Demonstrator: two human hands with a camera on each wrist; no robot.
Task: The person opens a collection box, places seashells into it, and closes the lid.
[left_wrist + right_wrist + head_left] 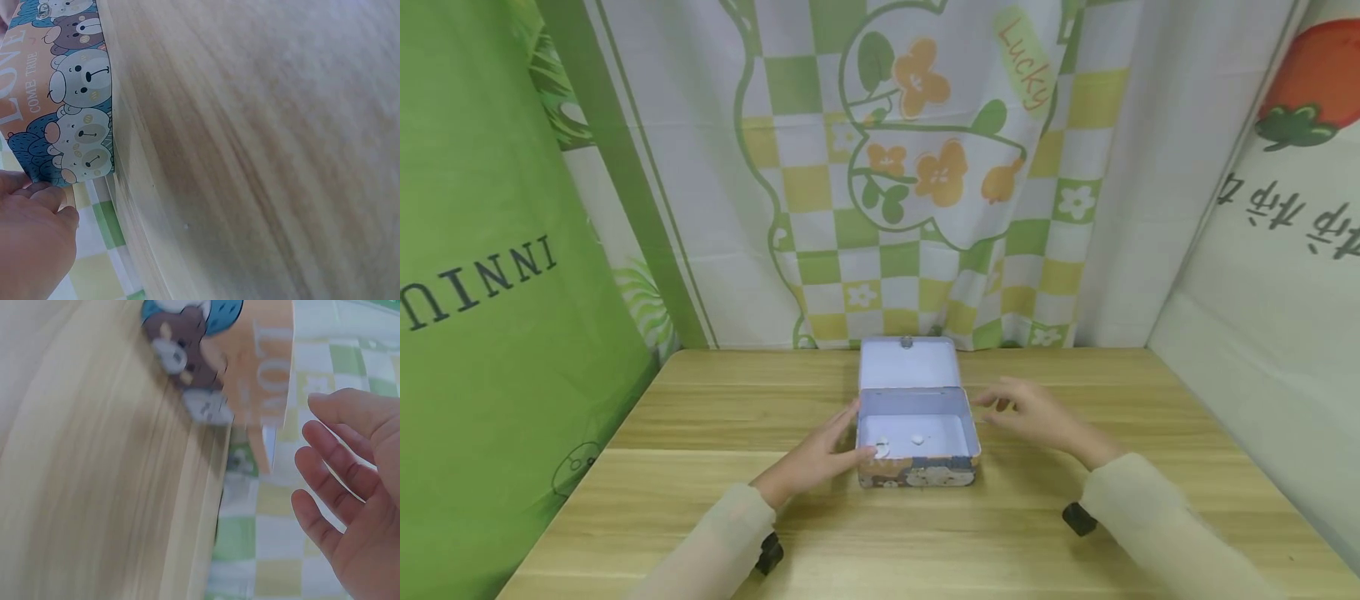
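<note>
A hinged tin box point(917, 475) stands on the table with its lid point(910, 363) swung up and back. Cartoon bears and lettering cover its outside; the inside is pale. Small white pieces point(917, 439) lie on its floor, too small to identify. My left hand point(816, 454) holds the box at its left side, thumb over the front left corner and fingers along the wall. In the left wrist view its fingers point(47, 195) meet the printed side. Just beyond the right wall, my right hand point(1030, 414) hovers with loosely bent fingers, apart from the box and holding nothing.
The wooden table point(700, 467) stretches out on both sides of the box. A patterned curtain point(925, 275) hangs along its back edge, close behind the lid. A green cloth point(512, 358) hangs at the left and a white cloth point(1262, 375) at the right.
</note>
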